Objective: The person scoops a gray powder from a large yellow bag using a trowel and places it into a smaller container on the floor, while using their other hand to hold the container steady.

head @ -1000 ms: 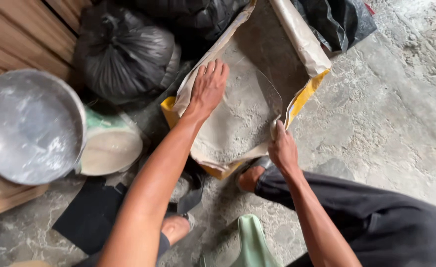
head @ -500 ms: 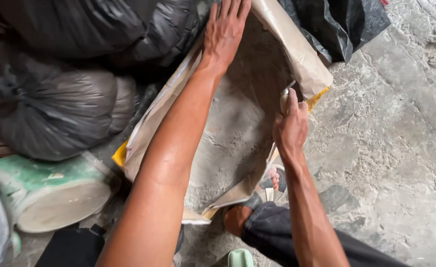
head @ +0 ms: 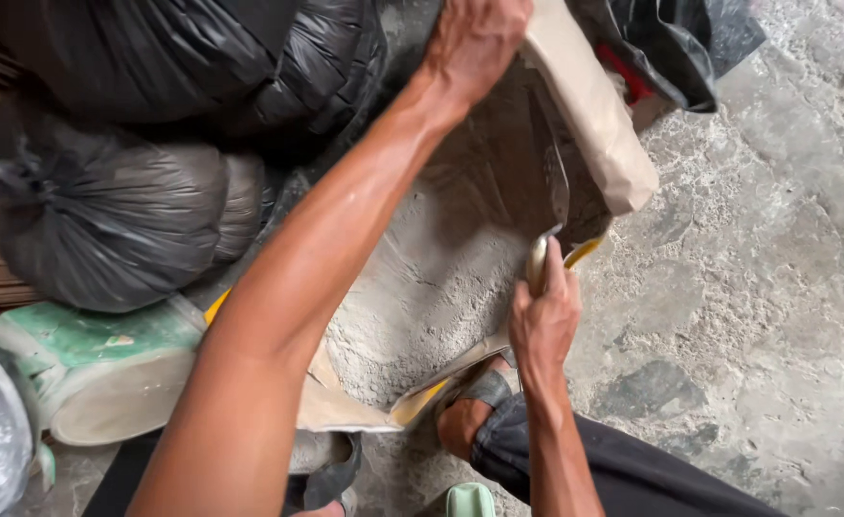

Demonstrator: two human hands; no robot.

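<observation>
Open paper sack (head: 594, 124) of grey powder (head: 432, 287) at centre on the concrete floor (head: 757, 316), your left hand (head: 475, 38) gripping its far rim, your right hand (head: 542, 321) closed around a trowel (head: 551, 206) handle, blade inside the sack, black bags (head: 116, 220) left.

Colours around the opened paper sack

Pale grey powder (head: 422, 287) is seen in a tan paper sack (head: 589, 105) edged with yellow; glossy black plastic bags (head: 106, 220) are piled beside it, a green-and-white bucket (head: 97, 369) lies below, and mottled grey concrete floor (head: 757, 287) is shown.
</observation>
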